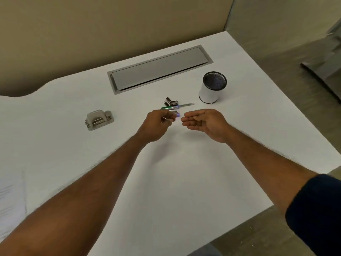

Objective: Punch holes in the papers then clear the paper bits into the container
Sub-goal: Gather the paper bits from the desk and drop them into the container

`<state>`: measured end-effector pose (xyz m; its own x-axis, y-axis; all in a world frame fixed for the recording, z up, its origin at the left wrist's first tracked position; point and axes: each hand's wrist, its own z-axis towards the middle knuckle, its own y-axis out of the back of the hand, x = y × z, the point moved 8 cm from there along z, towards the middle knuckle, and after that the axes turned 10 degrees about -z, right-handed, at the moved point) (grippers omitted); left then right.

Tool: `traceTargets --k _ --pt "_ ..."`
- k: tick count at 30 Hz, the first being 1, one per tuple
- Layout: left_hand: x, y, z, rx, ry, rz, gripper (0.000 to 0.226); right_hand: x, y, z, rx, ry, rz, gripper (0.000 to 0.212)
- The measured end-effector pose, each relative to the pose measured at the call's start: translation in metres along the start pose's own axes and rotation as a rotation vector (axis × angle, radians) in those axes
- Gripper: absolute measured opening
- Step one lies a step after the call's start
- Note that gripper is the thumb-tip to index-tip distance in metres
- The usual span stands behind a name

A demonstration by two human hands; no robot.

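A white tabletop (184,182) fills most of the frame, with a beige partition behind it along the top. Both bare forearms reach in from the bottom edge toward the middle of the frame.

The left hand (156,124), just left of centre, has its fingers (167,117) pinched together on a small silvery object; the object is blurred and too small to name with certainty, though a purple-tipped piece (177,114) shows just at the fingertips. The right hand (204,122), just right of centre, lies open with the palm turned partly up, fingers extended toward the left hand and holding nothing. The two hands are near each other but apart. A dark blue sleeve (317,209) covers the right upper arm at the lower right edge.

Just above the hands sits a small heap of binder clips (171,102) and a green-and-grey stick-like item (177,106).

The hole punch (99,120), grey and squat, rests on the tabletop at centre left, well apart from both hands. The container (212,88), a white cylinder with a dark mesh interior, stands upright at upper right of centre, near the right hand. The papers (11,200) lie at the lower left edge. A grey cable hatch (158,69) is set into the tabletop at upper centre.
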<state>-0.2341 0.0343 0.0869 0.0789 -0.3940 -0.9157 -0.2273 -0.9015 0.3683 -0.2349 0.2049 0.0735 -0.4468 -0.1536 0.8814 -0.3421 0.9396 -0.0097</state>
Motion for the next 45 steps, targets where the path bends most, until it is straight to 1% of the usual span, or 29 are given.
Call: traceTargets --k 5,8,11,13,14,15,17,19,22,24,27,30,32,34,36,38,39,41,45 --pt "0.051 0.032 -0.064 -0.094 0.118 -0.098 0.023 -0.033 -0.050 -0.012 0.050 -0.057 0.047 0.032" --pt "0.073 0.046 -0.097 -0.132 0.178 -0.138 0.018 -0.046 -0.076 -0.020 0.056 -0.066 0.012 0.029" --pt "0.091 0.058 -0.127 -0.168 0.211 -0.115 0.011 -0.057 -0.099 -0.030 0.023 -0.059 -0.098 0.020" --pt "0.101 0.062 -0.145 -0.173 0.234 -0.085 0.008 -0.064 -0.111 -0.038 -0.014 -0.036 -0.219 0.011" --pt "0.105 0.062 -0.152 -0.169 0.248 -0.072 0.012 -0.067 -0.115 -0.041 -0.031 -0.019 -0.290 0.007" --pt "0.109 0.062 -0.158 -0.166 0.256 -0.059 0.020 -0.070 -0.119 -0.044 -0.045 -0.003 -0.355 0.008" --pt "0.114 0.061 -0.169 -0.164 0.251 -0.025 0.029 -0.077 -0.125 -0.049 -0.082 0.029 -0.464 0.016" --pt "0.119 0.061 -0.178 -0.173 0.236 -0.020 0.027 -0.082 -0.130 -0.053 -0.110 0.074 -0.556 0.019" --pt "0.129 0.063 -0.188 -0.197 0.248 -0.067 0.019 -0.089 -0.140 -0.059 -0.110 0.151 -0.649 0.014" --pt "0.137 0.065 -0.195 -0.224 0.275 -0.117 0.015 -0.096 -0.145 -0.061 -0.100 0.172 -0.699 0.015" --pt "0.145 0.065 -0.202 -0.279 0.322 -0.248 0.018 -0.103 -0.147 -0.063 -0.131 0.200 -0.775 0.015" --pt "0.151 0.065 -0.209 -0.321 0.335 -0.258 0.020 -0.106 -0.152 -0.067 -0.158 0.259 -0.863 0.017" --pt "0.153 0.066 -0.212 -0.327 0.321 -0.169 0.015 -0.106 -0.158 -0.072 -0.153 0.325 -0.936 0.021" --pt "0.150 0.067 -0.214 -0.298 0.265 0.074 0.012 -0.108 -0.164 -0.077 -0.135 0.374 -1.061 0.029" --pt "0.143 0.059 -0.216 -0.213 0.147 0.340 0.025 -0.115 -0.171 -0.082 -0.099 0.394 -1.199 0.041" --pt "0.140 0.040 -0.220 -0.086 0.030 0.538 0.042 -0.126 -0.179 -0.089 -0.060 0.430 -1.292 0.050" --pt "0.142 0.030 -0.223 -0.030 0.008 0.602 0.050 -0.131 -0.182 -0.092 -0.043 0.445 -1.328 0.054" --pt "0.148 0.014 -0.230 0.032 0.009 0.674 0.060 -0.141 -0.186 -0.096 -0.016 0.456 -1.392 0.060" --pt "0.158 -0.005 -0.239 0.076 0.033 0.751 0.068 -0.154 -0.191 -0.096 0.014 0.447 -1.511 0.063"
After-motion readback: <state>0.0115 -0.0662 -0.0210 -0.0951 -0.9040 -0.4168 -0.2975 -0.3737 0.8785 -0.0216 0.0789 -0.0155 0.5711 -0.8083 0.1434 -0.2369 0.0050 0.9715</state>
